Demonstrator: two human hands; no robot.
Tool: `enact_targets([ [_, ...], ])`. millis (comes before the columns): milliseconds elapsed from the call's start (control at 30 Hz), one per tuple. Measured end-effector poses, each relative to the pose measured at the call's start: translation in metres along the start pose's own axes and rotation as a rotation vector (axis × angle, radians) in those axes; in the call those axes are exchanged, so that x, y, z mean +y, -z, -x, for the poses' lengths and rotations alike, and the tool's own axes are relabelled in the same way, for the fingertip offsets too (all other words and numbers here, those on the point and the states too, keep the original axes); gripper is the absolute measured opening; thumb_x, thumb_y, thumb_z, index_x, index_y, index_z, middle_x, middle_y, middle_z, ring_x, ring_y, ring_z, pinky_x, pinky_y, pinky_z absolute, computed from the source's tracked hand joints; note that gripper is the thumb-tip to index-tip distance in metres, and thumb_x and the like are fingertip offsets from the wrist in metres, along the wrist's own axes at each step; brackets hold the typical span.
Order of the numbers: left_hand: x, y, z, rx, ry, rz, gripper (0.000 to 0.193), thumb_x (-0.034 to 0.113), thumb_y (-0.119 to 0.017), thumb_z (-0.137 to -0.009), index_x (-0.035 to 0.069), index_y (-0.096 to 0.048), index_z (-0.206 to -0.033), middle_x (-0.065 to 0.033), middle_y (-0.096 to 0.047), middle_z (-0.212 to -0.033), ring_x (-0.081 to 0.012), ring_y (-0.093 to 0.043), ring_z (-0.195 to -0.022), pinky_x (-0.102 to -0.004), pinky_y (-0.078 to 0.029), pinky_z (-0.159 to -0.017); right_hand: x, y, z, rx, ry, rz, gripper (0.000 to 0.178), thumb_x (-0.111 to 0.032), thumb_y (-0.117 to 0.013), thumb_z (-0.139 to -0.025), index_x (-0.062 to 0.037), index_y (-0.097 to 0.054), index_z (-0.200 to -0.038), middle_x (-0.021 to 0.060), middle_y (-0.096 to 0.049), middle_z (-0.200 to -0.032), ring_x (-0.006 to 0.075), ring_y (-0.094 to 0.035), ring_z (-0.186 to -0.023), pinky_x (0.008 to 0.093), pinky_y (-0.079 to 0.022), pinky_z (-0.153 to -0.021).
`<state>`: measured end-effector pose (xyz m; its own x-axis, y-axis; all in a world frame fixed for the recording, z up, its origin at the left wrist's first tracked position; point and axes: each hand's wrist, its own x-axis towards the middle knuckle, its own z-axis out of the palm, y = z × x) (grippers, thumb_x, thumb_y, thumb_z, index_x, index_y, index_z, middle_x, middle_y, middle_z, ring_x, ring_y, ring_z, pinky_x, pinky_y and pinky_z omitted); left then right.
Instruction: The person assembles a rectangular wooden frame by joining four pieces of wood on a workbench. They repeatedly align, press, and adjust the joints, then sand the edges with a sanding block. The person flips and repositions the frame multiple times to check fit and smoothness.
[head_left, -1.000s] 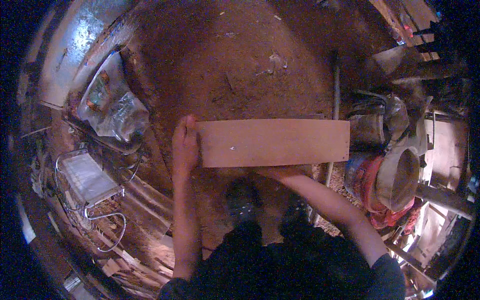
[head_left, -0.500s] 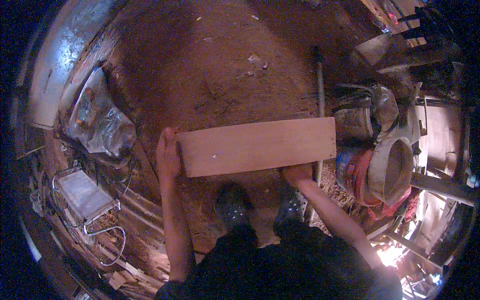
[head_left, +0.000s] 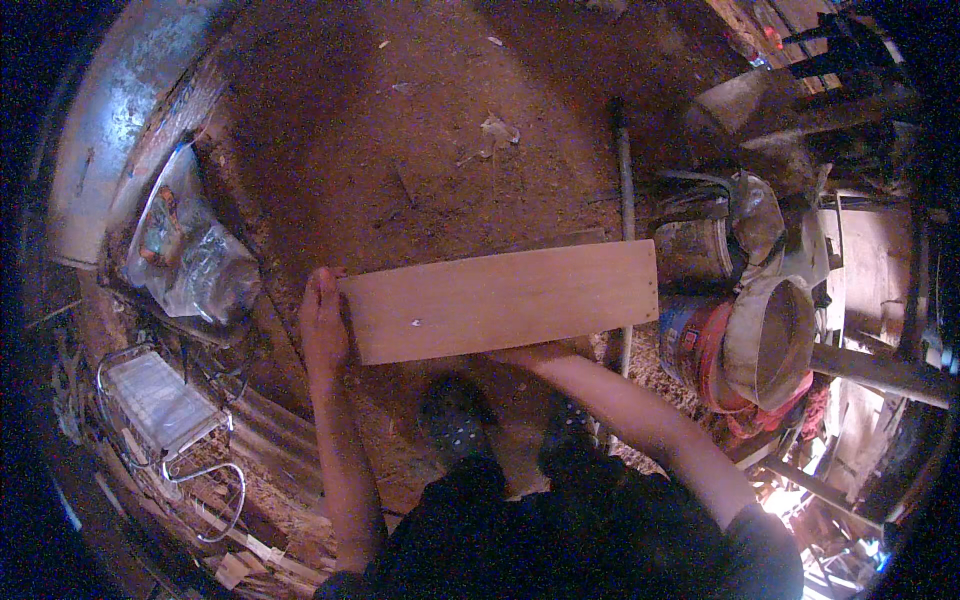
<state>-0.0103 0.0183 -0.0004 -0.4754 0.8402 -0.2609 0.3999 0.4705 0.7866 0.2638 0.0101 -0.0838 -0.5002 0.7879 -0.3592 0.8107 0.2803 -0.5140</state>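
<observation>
A long, pale wooden board (head_left: 500,300) spans the middle of the view, raised above the dirt floor and tilted slightly up at its right end. Small dark nail dots line that right end, and a light speck marks its face. Behind the far edge a darker wooden strip shows; whether it belongs to the same piece, I cannot tell. My left hand (head_left: 325,318) grips the board's left end. Under the near edge reaches my right hand (head_left: 508,358), its fingers hidden beneath the wood. Both feet, in dark shoes with pale spots, stand below.
Buckets, one red and blue (head_left: 690,350) and one greyish (head_left: 695,245), stand at the right beside a long pole (head_left: 627,190). On the left are a clear plastic sheet (head_left: 205,270), a small metal-framed stool (head_left: 165,400) and wood scraps (head_left: 240,570).
My right hand has slid left beneath the board, from near its right part toward the middle. The board and left hand have shifted slightly left in view.
</observation>
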Motion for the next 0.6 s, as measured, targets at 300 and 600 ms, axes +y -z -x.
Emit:
enact_targets([
  [300,0.004,0.004,0.000,-0.021,0.004,-0.050,0.049,0.044,-0.039,-0.099,0.001,-0.060,-0.109,-0.0138,-0.062,-0.106,-0.0231,-0.055,-0.100,-0.0339,-0.040,-0.090,0.075,0.020,0.059,0.136,-0.213,0.101,0.042,-0.039,-0.050,-0.086,-0.0116,-0.061,-0.115,0.0143,-0.061,-0.118,0.0355,-0.053,-0.114,0.0496,-0.038,-0.100],
  [600,-0.015,-0.003,-0.004,0.075,-0.108,-0.088,0.046,0.041,-0.040,-0.099,-0.001,-0.058,-0.107,-0.0155,-0.062,-0.105,-0.0254,-0.056,-0.100,-0.0345,-0.040,-0.092,0.022,0.011,0.010,0.065,-0.038,0.084,0.041,-0.039,-0.050,-0.086,-0.0113,-0.061,-0.115,0.0147,-0.061,-0.117,0.0357,-0.053,-0.113,0.0496,-0.039,-0.099],
])
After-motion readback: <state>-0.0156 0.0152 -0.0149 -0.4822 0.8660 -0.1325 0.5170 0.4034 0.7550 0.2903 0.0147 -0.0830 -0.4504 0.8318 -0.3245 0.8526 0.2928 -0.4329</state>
